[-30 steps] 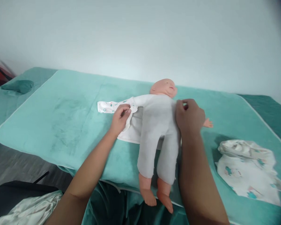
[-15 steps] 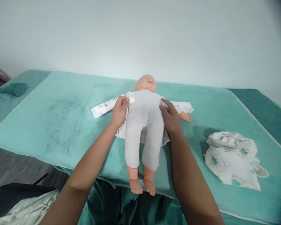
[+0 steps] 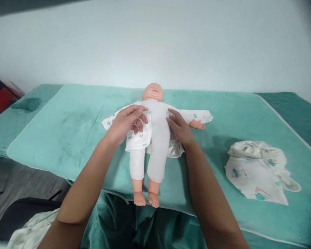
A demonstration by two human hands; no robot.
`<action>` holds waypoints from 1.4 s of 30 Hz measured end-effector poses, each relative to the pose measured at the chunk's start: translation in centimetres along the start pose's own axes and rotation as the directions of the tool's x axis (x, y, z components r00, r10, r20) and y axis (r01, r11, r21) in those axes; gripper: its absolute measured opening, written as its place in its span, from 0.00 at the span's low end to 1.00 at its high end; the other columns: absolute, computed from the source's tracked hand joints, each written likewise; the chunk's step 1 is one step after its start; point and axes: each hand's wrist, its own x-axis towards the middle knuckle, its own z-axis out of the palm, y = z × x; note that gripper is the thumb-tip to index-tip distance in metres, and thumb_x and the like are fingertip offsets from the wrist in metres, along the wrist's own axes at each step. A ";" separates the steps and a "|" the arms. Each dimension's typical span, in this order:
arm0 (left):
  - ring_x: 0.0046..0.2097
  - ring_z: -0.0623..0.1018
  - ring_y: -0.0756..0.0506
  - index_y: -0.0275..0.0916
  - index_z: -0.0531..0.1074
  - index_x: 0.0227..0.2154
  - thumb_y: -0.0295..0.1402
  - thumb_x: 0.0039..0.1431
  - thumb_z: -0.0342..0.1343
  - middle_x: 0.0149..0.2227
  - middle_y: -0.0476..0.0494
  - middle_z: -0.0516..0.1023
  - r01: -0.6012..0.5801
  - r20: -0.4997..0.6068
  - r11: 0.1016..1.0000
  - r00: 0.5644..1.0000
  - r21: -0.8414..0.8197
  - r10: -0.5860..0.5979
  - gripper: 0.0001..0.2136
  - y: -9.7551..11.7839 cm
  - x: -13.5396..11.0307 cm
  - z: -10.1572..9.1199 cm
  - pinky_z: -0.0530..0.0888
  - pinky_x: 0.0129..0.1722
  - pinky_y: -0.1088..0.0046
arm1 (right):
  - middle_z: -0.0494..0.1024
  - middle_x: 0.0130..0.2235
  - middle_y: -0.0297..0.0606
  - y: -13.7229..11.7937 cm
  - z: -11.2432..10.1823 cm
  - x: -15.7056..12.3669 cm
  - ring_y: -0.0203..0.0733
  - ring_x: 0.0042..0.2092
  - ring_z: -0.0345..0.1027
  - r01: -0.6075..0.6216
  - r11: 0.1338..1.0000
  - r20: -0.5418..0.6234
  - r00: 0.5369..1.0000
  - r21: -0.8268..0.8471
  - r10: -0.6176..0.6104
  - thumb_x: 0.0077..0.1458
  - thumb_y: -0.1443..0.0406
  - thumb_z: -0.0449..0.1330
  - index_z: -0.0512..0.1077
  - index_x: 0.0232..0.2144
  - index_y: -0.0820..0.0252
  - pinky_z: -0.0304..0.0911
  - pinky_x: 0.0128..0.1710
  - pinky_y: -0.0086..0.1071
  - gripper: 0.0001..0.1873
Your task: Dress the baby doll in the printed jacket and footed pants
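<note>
A baby doll with a white cloth body lies on its back, head away from me, bare feet at the near edge. Under and around it is a white printed baby shirt. Both shirt sleeves spread out sideways, and a doll hand shows at the right cuff. The shirt's left front panel lies over the doll's side and upper leg; its right part stays beneath the body. Above that left panel my left hand hovers, fingers apart, holding nothing. My right hand rests against the doll's right side, fingers loosely stretched.
A green padded cover spreads over the table against a white wall. To the right lies a crumpled printed baby garment. A dark chair with pale cloth stands at lower left; something red is at far left.
The shirt's left panel has come over the doll's front, and my left hand has let go of it. In view, the doll sits slightly further left. My right hand stays by its side.
</note>
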 end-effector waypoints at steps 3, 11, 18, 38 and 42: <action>0.30 0.74 0.50 0.40 0.75 0.37 0.37 0.63 0.57 0.32 0.46 0.77 -0.090 -0.158 0.976 0.980 0.201 0.123 0.07 -0.7 -0.2 0.6 0.69 0.27 0.73 | 0.71 0.36 0.31 0.0 0.1 0.0 0.39 0.37 0.65 -0.004 1.000 -0.018 1.000 -0.005 0.004 0.59 0.50 0.61 0.67 0.61 0.52 0.65 0.40 0.36 0.31; 0.52 0.74 0.33 0.39 0.74 0.49 0.26 0.53 0.61 0.52 0.34 0.71 -0.074 -0.152 0.602 0.937 0.795 0.315 0.19 -2.9 3.1 3.2 0.72 0.53 0.53 | 0.71 0.36 0.29 0.3 0.0 0.0 0.37 0.35 0.63 -0.004 1.000 0.021 1.000 0.030 0.003 0.60 0.50 0.61 0.64 0.63 0.53 0.62 0.37 0.33 0.33; 0.43 0.78 0.36 0.39 0.73 0.50 0.14 0.52 0.46 0.45 0.34 0.76 -0.035 -0.123 0.399 0.923 0.916 0.364 0.25 -4.6 4.2 1.6 0.72 0.44 0.59 | 0.71 0.36 0.30 0.2 -0.1 0.0 0.38 0.36 0.64 0.008 0.999 0.005 1.000 -0.036 -0.008 0.60 0.50 0.60 0.65 0.63 0.54 0.62 0.40 0.35 0.33; 0.29 0.74 0.48 0.39 0.75 0.34 0.40 0.63 0.56 0.33 0.45 0.76 -0.046 -0.011 0.974 0.999 0.223 0.050 0.09 0.3 5.9 1.5 0.67 0.28 0.71 | 0.73 0.38 0.31 0.2 -0.4 0.1 0.38 0.37 0.66 0.008 0.999 0.020 1.000 -0.053 -0.007 0.60 0.50 0.59 0.64 0.64 0.52 0.65 0.42 0.35 0.33; 0.28 0.73 0.49 0.41 0.75 0.34 0.37 0.63 0.56 0.28 0.48 0.75 -0.121 -0.149 0.901 0.969 0.416 0.199 0.07 -0.5 4.5 1.5 0.67 0.28 0.72 | 0.77 0.35 0.32 0.0 -0.4 0.1 0.40 0.37 0.68 0.012 0.996 -0.056 0.998 -0.085 -0.017 0.59 0.49 0.60 0.70 0.60 0.53 0.67 0.42 0.38 0.29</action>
